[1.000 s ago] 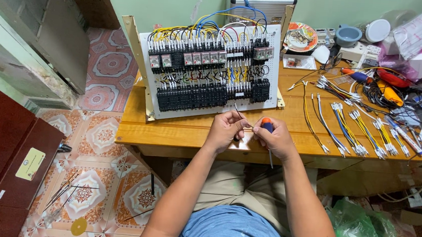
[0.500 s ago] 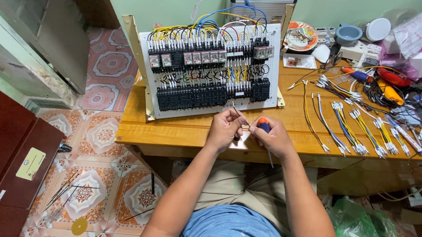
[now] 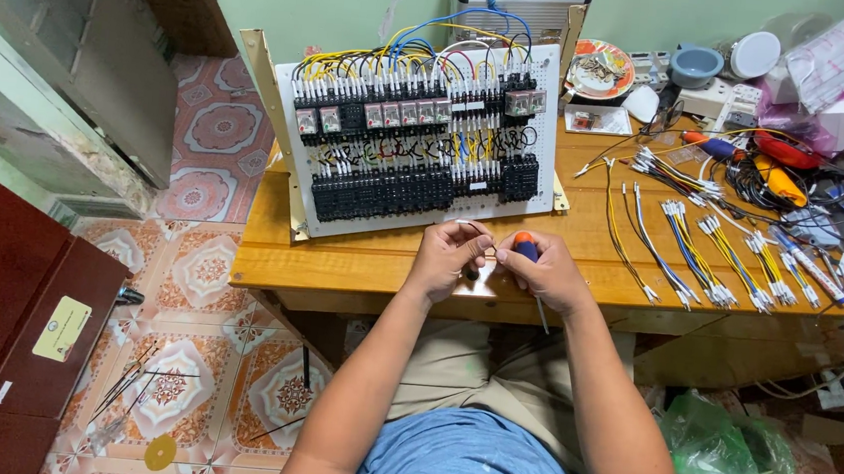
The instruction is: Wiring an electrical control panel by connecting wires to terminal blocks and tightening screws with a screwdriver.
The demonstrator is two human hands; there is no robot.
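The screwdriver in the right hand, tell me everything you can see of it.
The screwdriver has an orange cap on a dark blue handle and a thin metal shaft that points down past the table edge toward the lap. The right hand grips the handle, hiding most of it. The left hand meets it at the fingertips. Its tip type is too small to tell.

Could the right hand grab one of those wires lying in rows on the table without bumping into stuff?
Probably yes. The right hand sits at the table's front edge, and the wood between it and the rows of wires is bare. But its fingers already hold a screwdriver.
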